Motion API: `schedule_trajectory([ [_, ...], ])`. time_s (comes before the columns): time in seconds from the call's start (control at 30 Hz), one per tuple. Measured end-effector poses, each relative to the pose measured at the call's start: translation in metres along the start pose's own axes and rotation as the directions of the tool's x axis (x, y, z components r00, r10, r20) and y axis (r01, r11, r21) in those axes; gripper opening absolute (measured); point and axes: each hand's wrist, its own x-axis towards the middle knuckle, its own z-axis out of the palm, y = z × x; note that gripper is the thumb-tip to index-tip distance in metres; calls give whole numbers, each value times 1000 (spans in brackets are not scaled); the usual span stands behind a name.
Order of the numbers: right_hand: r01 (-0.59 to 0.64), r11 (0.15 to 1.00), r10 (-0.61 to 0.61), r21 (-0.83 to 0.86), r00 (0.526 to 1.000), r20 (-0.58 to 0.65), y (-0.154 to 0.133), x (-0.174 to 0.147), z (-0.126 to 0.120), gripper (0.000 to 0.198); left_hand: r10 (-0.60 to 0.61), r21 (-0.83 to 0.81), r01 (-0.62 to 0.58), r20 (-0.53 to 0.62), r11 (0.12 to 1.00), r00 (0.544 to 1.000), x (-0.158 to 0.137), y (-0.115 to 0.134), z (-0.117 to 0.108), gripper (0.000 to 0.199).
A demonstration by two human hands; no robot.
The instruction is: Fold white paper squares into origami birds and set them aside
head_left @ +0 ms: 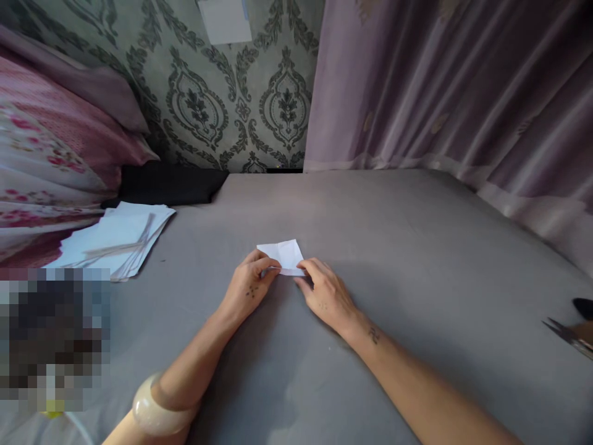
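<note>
A small white sheet of paper (pixel 288 252) is held over the grey bed sheet, its near edge folded into a narrow strip. My left hand (pixel 250 281) pinches the left end of that folded edge between thumb and fingers. At the right end, my right hand (pixel 324 290) grips the same edge with its thumb below and fingers on top. A vertical crease shows in the middle of the paper. The fingertips cover both of its near corners.
Loose white sheets and paper strips (pixel 125 238) lie at the left, near a folded black cloth (pixel 173 183). Scissors (pixel 567 337) rest at the right edge. A pink curtain (pixel 417 80) hangs behind the grey surface (pixel 393 247). A blurred patch covers the lower left.
</note>
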Motion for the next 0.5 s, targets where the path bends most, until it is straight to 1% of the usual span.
schedule_trajectory([
  [0.07,-10,1000,10,3,999,-50,0,0,-1,27,34,-71,-34,-3,997,999,0,0,3,16],
  [0.13,0,999,-5,-51,995,-103,1,0,-4,28,79,-123,-78,-1,989,997,0,0,8,14],
  [0.2,23,992,-38,-125,992,-124,2,0,-7,23,122,-159,-119,13,980,992,1,0,13,13],
  [0.27,62,980,-81,-188,992,-94,3,-1,-9,15,157,-158,-149,37,976,987,1,-2,17,14],
  [0.3,90,973,-106,-215,992,-67,4,-2,-10,13,174,-134,-167,41,977,984,1,-4,19,14],
  [0.4,172,938,-174,-300,985,21,3,-4,-11,20,221,25,-221,-3,975,975,-1,-10,22,13],
  [0.47,209,911,-197,-356,978,70,0,-5,-12,24,237,124,-233,-24,965,971,-3,-12,22,14],
  [0.5,220,899,-201,-379,975,91,-1,-6,-12,24,240,154,-235,-14,960,971,-4,-12,20,14],
])
